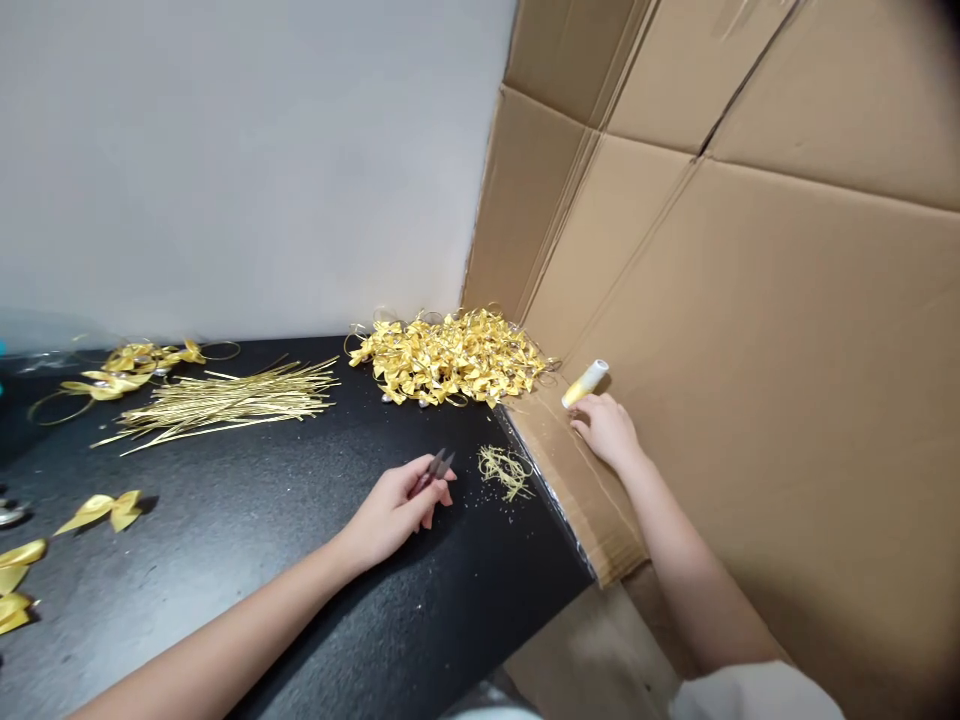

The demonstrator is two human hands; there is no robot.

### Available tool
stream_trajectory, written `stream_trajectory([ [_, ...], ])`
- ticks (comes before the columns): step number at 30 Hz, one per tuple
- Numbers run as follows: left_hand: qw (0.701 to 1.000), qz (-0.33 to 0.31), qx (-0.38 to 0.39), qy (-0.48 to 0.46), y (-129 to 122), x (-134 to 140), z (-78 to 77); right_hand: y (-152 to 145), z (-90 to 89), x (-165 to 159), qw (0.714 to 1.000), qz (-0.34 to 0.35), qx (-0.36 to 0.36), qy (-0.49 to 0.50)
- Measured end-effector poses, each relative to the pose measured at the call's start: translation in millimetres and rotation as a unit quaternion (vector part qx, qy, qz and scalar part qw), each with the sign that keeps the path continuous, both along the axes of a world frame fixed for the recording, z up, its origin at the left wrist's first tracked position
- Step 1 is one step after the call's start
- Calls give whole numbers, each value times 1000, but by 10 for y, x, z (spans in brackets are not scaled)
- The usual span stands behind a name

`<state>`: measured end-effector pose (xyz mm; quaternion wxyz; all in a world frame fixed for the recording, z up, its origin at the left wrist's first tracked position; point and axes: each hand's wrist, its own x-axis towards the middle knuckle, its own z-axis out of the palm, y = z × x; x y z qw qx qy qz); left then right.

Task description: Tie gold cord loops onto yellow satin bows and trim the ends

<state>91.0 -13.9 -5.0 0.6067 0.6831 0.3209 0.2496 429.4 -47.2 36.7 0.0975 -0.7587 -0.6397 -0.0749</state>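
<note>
In my left hand (401, 510), closed above the black table, is a pair of small thread snips (433, 472) with dark blades pointing up and away. My right hand (609, 428) is at the cardboard on the right, its fingers curled round the lower end of a spool of yellow thread (586, 383). The spool has a white top and is tilted. Between my hands lies a small tangle of yellow thread scraps (505, 470) at the table's right edge. Behind it is a heap of gold ribbon bows (454, 355) with loops and small bells.
A bundle of gold cords (232, 400) lies left of the heap. More looped bows (112, 382) sit at the back left, a single bow (105, 510) nearer, and others at the left edge. Tall cardboard (787, 330) walls the right side; a grey wall (240, 170) stands behind.
</note>
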Motion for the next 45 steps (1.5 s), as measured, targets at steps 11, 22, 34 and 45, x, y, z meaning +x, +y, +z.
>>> stream_trajectory([
  [11, 848, -133, 453, 240, 330, 809, 195, 83, 212, -69, 998, 38, -55, -20],
  [22, 845, -114, 477, 214, 525, 885, -19, -115, 536, -284, 882, 14, 212, 420],
  [34, 927, -19, 375, 9, 350, 678, 587, 47, 924, -1164, 710, 97, 177, 674],
  [45, 947, 55, 48, -313, 186, 307, 1103, 363, 1103, -1839, 567, 138, 25, 812],
])
